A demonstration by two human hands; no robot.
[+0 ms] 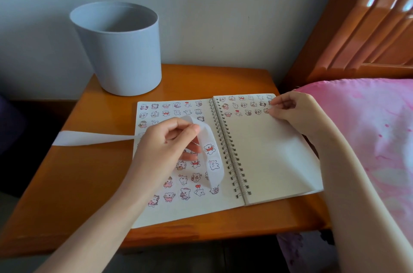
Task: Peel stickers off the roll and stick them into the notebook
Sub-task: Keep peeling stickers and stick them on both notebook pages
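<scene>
Head view: our left hand [169, 138] pinches the sticker strip [214, 169], which runs toward us just right of its fingers [185, 127], over the left page of the notebook [268, 161]. Right hand [288, 107] is well apart across the spiral [225, 145], fingers curled at the far page corner; we can't tell if it holds anything. We reckon it must come back left to peel.

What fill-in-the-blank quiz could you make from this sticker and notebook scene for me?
1. The left hand holds the sticker strip above the ____ page of the notebook.
2. The right hand touches the page whose stickers fill only its ____ rows.
3. The bedding to the right of the table is ____ in colour.
4. The grey bucket stands ____ on the table, its opening facing up.

Missing words: left; top; pink; upright.
</scene>
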